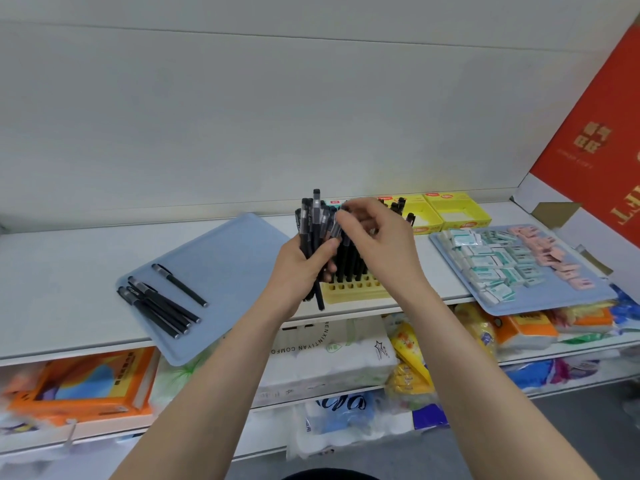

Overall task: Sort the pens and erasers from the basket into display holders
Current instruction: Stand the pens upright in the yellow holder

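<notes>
We see the left hand (298,268) wrapped tight round a bundle of pens (311,230), held upright over the front edge of the shelf (52,289). The right hand (377,237) reaches in at the top, and its fingertips (341,216) seem to pinch the cap end of a single pen (334,227) in the bundle. That spot is a bit blurry, so we can't be fully sure.

Just behind the hands stands a yellow pen holder (349,289) near the shelf's front edge. It looks like hard plastic with rows of small square holes. Black pens stand in its back rows and its front rows are empty.

The pens are thin, straight, stiff sticks, black with a grey band near the cap. We think they are light and smooth, so a fat bunch can slip and fan out. It is best to take one near its cap and slide it straight up.

Some loose pens (162,303) lie flat on a pale blue left tray (225,244) that hangs over the shelf's front edge. Little block erasers (495,261) — white and green ones, and pink ones — are heaped on the right tray (588,296). Open yellow boxes (457,213) of card sit by the back edge.
</notes>
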`<control>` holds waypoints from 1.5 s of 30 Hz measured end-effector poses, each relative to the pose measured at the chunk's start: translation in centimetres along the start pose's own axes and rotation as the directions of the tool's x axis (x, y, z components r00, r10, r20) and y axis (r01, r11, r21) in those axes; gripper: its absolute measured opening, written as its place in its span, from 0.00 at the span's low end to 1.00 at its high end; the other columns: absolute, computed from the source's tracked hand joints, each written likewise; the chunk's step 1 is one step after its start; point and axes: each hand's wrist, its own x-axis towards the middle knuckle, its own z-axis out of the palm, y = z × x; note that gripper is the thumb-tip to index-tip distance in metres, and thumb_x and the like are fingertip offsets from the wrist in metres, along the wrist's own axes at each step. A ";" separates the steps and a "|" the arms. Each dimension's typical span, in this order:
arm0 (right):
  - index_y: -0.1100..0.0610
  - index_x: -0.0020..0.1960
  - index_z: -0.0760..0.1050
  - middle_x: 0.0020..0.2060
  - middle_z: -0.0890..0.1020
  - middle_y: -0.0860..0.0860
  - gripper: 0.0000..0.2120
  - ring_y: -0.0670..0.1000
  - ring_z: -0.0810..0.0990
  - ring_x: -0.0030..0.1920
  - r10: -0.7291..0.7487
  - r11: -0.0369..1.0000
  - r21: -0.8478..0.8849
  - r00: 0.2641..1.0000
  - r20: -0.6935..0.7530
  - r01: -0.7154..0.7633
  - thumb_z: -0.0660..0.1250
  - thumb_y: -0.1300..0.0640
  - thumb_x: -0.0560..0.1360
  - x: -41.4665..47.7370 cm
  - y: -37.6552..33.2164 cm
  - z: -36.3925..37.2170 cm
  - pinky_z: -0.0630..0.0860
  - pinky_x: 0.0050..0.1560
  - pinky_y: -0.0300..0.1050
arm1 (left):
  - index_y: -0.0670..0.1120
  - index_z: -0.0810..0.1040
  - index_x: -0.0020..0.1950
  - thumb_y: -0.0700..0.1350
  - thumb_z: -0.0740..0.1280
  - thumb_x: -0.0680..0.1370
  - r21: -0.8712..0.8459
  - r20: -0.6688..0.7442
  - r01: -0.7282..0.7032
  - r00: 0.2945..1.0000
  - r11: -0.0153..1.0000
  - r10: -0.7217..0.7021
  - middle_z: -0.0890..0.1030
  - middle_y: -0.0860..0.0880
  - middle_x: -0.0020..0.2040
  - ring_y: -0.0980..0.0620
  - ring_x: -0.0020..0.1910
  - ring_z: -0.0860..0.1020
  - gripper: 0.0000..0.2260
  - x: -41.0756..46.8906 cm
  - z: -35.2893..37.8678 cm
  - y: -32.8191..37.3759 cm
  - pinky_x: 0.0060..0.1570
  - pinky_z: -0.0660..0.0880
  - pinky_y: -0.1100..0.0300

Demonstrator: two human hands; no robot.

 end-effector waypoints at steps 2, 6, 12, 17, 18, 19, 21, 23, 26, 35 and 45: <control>0.53 0.52 0.79 0.40 0.82 0.48 0.06 0.44 0.79 0.39 0.048 0.996 0.077 0.998 0.028 -0.050 0.69 0.53 0.77 0.1 0.3 -0.1 0.75 0.37 0.38 | 0.43 0.78 0.49 0.41 0.67 0.79 -0.011 0.020 -0.004 1.000 1.000 0.004 0.78 0.49 0.35 0.52 0.33 0.77 0.02 -0.1 0.1 -0.1 0.34 0.77 0.60; 0.59 0.51 0.76 0.38 0.84 0.55 0.05 0.47 0.81 0.35 0.110 0.964 0.242 0.994 0.028 -0.113 0.68 0.58 0.78 0.3 1.0 -1.1 0.76 0.32 0.43 | 0.41 0.80 0.53 0.43 0.67 0.79 -0.031 0.011 0.004 1.000 0.999 -0.004 0.81 0.48 0.41 0.53 0.40 0.82 0.06 -0.2 0.2 -0.3 0.45 0.81 0.56; 0.53 0.51 0.72 0.37 0.84 0.51 0.05 0.50 0.84 0.37 0.048 0.993 0.120 0.961 -0.271 -0.016 0.65 0.53 0.78 1.2 2.3 -4.3 0.79 0.37 0.53 | 0.47 0.81 0.45 0.45 0.63 0.81 -0.001 -0.103 0.002 0.995 1.000 -0.002 0.75 0.44 0.38 0.53 0.36 0.77 0.09 0.2 -0.6 -0.5 0.49 0.81 0.55; 0.49 0.51 0.72 0.36 0.82 0.46 0.06 0.48 0.82 0.38 -0.077 0.983 -0.183 0.958 -0.276 0.026 0.64 0.48 0.78 0.8 3.7 -4.9 0.79 0.42 0.57 | 0.45 0.80 0.53 0.43 0.60 0.83 -0.043 -0.110 -0.035 0.993 0.998 0.031 0.77 0.49 0.37 0.54 0.34 0.74 0.09 0.1 -0.4 -0.4 0.41 0.78 0.60; 0.50 0.52 0.72 0.36 0.82 0.46 0.06 0.47 0.81 0.37 -0.103 0.969 -0.243 0.959 -0.263 0.038 0.64 0.49 0.79 0.7 4.0 -4.7 0.78 0.42 0.53 | 0.44 0.80 0.53 0.44 0.60 0.83 -0.038 -0.114 -0.034 0.993 0.999 0.029 0.78 0.49 0.37 0.54 0.34 0.74 0.09 0.1 -0.3 -0.4 0.40 0.77 0.60; 0.52 0.53 0.73 0.36 0.82 0.45 0.06 0.47 0.81 0.37 -0.128 0.955 -0.292 0.960 -0.251 0.051 0.64 0.51 0.79 0.5 4.3 -4.3 0.78 0.42 0.50 | 0.43 0.79 0.53 0.43 0.60 0.83 -0.037 -0.118 -0.031 0.993 0.999 0.027 0.79 0.49 0.38 0.54 0.34 0.74 0.09 0.1 -0.2 -0.4 0.40 0.77 0.59; 0.53 0.54 0.73 0.36 0.81 0.45 0.06 0.47 0.80 0.36 -0.145 0.941 -0.332 0.966 -0.215 0.067 0.64 0.52 0.80 0.2 4.9 -3.6 0.76 0.41 0.48 | 0.42 0.77 0.54 0.44 0.59 0.83 -0.034 -0.122 -0.029 0.992 0.999 0.024 0.80 0.49 0.39 0.55 0.33 0.75 0.09 0.1 -0.2 -0.4 0.39 0.77 0.59; 0.53 0.54 0.71 0.36 0.81 0.46 0.05 0.48 0.79 0.35 -0.133 0.936 -0.344 0.979 -0.152 0.074 0.63 0.53 0.81 -0.2 5.7 -2.8 0.76 0.40 0.49 | 0.43 0.75 0.53 0.44 0.59 0.83 -0.026 -0.129 -0.030 0.991 0.999 0.027 0.81 0.47 0.39 0.55 0.34 0.76 0.07 0.1 -0.2 -0.4 0.38 0.77 0.59; 0.52 0.53 0.69 0.35 0.79 0.44 0.04 0.48 0.78 0.35 -0.130 0.930 -0.356 0.986 -0.104 0.085 0.62 0.52 0.81 -0.5 6.1 -2.4 0.76 0.38 0.50 | 0.45 0.74 0.50 0.44 0.59 0.83 -0.020 -0.141 -0.037 0.989 0.999 0.034 0.81 0.46 0.40 0.53 0.34 0.75 0.06 0.2 -0.3 -0.4 0.38 0.77 0.60; 0.51 0.57 0.73 0.39 0.76 0.45 0.08 0.47 0.74 0.36 -0.187 0.893 -0.440 0.969 -0.164 0.098 0.66 0.53 0.78 -0.1 5.0 -2.3 0.70 0.37 0.45 | 0.43 0.79 0.51 0.43 0.61 0.82 -0.022 -0.072 -0.021 0.997 1.000 0.019 0.79 0.48 0.40 0.55 0.36 0.76 0.08 0.2 0.0 -0.4 0.44 0.77 0.56; 0.53 0.48 0.81 0.41 0.81 0.44 0.05 0.42 0.77 0.40 -0.056 0.996 -0.068 0.998 -0.010 0.055 0.68 0.52 0.77 -0.2 0.9 -0.6 0.72 0.42 0.36 | 0.44 0.80 0.51 0.43 0.65 0.80 0.007 0.014 -0.056 0.998 0.998 0.056 0.84 0.49 0.37 0.54 0.37 0.80 0.05 0.0 1.2 0.0 0.41 0.79 0.60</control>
